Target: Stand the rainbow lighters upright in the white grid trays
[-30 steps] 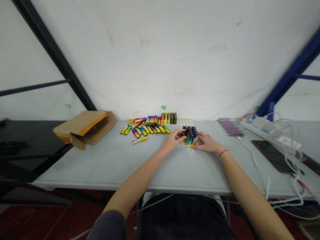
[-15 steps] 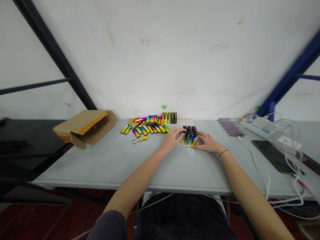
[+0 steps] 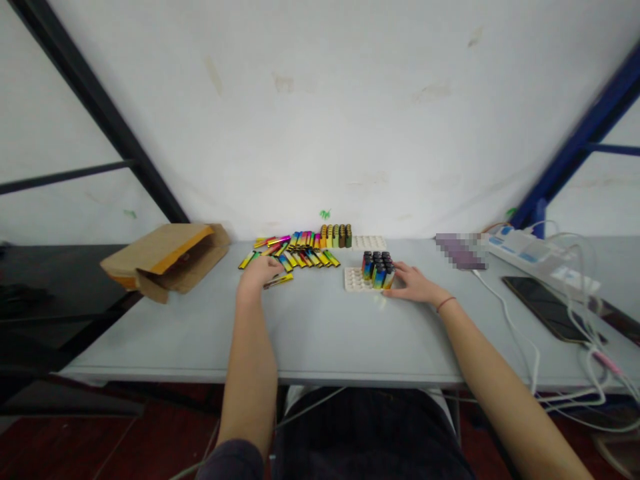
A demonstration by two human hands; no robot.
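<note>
My left hand (image 3: 257, 272) is over the near left of a spread of shiny rainbow-coloured lighters (image 3: 303, 257). Its fingers are bent but apart, and I see nothing held in them. One loose lighter (image 3: 280, 281) lies just beside it, nearer to me. My right hand (image 3: 413, 284) grips the right end of a white holed tray (image 3: 354, 280), thumb along the front and fingers behind. Several rainbow lighters with black tops (image 3: 379, 269) stand upright in the tray's right part, touching or close to the fingers. The holes on the left show bare.
Behind stands a second white tray (image 3: 369, 243), with a block of upright yellow and dark lighters (image 3: 336, 236) at its left. An open cardboard box (image 3: 165, 257) lies left. On the right are a phone (image 3: 547, 308), a purple device (image 3: 463, 252), a power strip (image 3: 543, 260) and loose white cables.
My left hand has left the tray and moved left to the spread of lighters, uncovering the tray's left holes. My right hand has stayed at the tray's right end.
</note>
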